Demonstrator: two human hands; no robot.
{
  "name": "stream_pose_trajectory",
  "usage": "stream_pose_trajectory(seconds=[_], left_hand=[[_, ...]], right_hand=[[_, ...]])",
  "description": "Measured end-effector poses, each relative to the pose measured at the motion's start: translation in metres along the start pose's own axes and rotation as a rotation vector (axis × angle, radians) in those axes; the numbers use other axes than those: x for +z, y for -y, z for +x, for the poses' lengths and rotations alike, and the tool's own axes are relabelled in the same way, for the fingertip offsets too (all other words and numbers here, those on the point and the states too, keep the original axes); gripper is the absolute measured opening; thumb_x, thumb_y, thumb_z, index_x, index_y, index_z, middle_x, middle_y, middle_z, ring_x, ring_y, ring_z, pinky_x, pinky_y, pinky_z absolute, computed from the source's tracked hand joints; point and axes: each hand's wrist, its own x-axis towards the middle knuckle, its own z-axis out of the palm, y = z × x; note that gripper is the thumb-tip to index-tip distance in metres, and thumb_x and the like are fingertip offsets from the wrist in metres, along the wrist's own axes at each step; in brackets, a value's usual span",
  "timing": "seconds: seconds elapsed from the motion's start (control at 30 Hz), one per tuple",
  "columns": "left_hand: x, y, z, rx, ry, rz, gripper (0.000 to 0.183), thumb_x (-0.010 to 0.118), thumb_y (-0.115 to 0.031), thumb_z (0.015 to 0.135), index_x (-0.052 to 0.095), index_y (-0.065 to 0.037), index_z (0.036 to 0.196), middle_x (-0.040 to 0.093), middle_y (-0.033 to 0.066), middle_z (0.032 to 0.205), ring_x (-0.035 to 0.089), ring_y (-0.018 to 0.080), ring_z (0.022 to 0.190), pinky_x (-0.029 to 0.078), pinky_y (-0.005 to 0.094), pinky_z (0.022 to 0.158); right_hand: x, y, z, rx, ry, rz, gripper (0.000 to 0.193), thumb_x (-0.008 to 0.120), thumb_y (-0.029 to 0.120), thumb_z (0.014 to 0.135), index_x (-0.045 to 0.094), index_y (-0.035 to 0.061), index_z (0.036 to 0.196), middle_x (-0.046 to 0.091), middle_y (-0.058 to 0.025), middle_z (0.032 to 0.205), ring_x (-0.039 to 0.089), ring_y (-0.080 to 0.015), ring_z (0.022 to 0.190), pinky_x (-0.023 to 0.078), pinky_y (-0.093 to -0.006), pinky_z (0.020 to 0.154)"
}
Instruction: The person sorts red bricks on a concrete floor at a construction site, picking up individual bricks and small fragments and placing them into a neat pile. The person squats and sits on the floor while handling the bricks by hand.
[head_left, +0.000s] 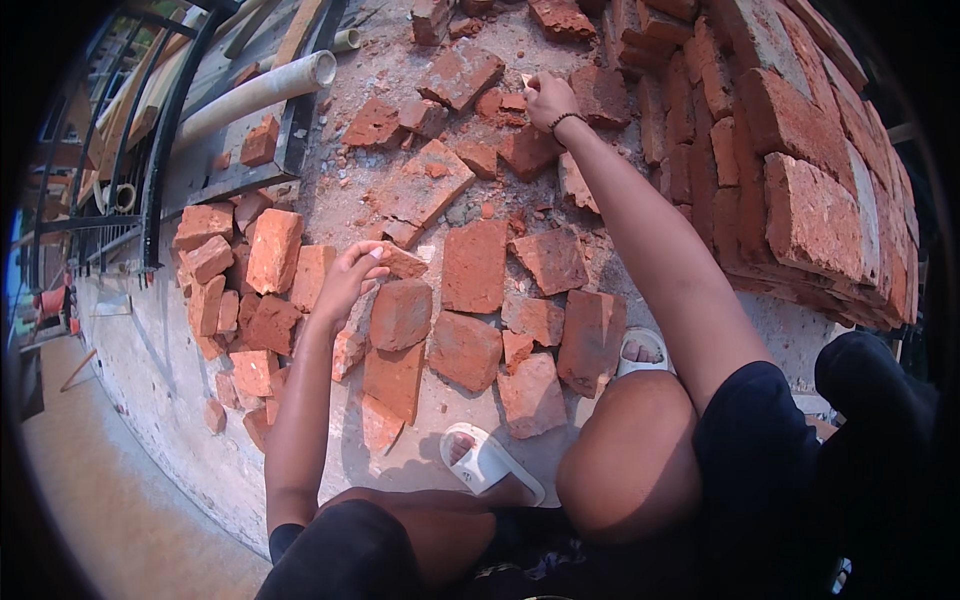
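My left hand [350, 283] is closed at the fingertips on a flat, pointed brick fragment [404, 263], over the loose bricks in the middle. Farther off, my right arm is stretched out, a dark beaded bracelet at its wrist. The right hand [552, 101] pinches a small pale chip [527, 81], its fingers partly hidden by the back of the hand. Around it lie broken red bricks, with a dusty half brick [461, 77] to its left. A whole brick [474, 266] lies flat to the right of my left hand's fragment.
A tall brick stack [815, 215] rises on the right. At the left, a heap of broken bricks [272, 250] sits by a black metal frame [160, 130] with a pale pipe [260, 97]. My feet in white sandals [490, 462] are close to the near bricks. Rubble covers the ground.
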Motion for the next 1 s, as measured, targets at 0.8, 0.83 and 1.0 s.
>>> stream_pose_trajectory(seconds=[0.8,0.83,1.0], left_hand=[[0.013,-0.010,0.022,0.019,0.023,0.153,0.042,0.065,-0.044,0.105,0.063,-0.014,0.134,0.069,-0.0006,0.127,0.065,0.0120,0.110,0.045,0.0299,0.093],[0.012,-0.005,0.020,0.019,0.022,0.153,0.041,0.065,-0.043,0.105,0.064,-0.013,0.133,0.069,-0.0007,0.127,0.065,0.0123,0.109,0.046,0.0303,0.093],[0.004,0.020,0.011,0.064,0.054,0.164,0.037,0.064,-0.037,0.106,0.063,-0.011,0.132,0.070,0.0013,0.125,0.065,0.0133,0.111,0.047,0.0308,0.095]], right_hand=[[-0.016,-0.023,-0.116,0.146,0.240,-0.367,0.064,0.066,0.056,0.097,0.055,0.0135,0.143,0.044,-0.0210,0.152,0.032,-0.0411,0.149,0.021,-0.0788,0.114],[-0.010,-0.038,-0.125,0.053,0.128,-0.424,0.060,0.064,0.055,0.098,0.056,0.0132,0.140,0.046,-0.0202,0.150,0.033,-0.0402,0.148,0.022,-0.0774,0.114],[0.010,-0.092,-0.124,-0.272,-0.172,-0.586,0.044,0.055,0.039,0.105,0.054,0.0128,0.140,0.049,-0.0173,0.149,0.040,-0.0379,0.144,0.028,-0.0687,0.117]])
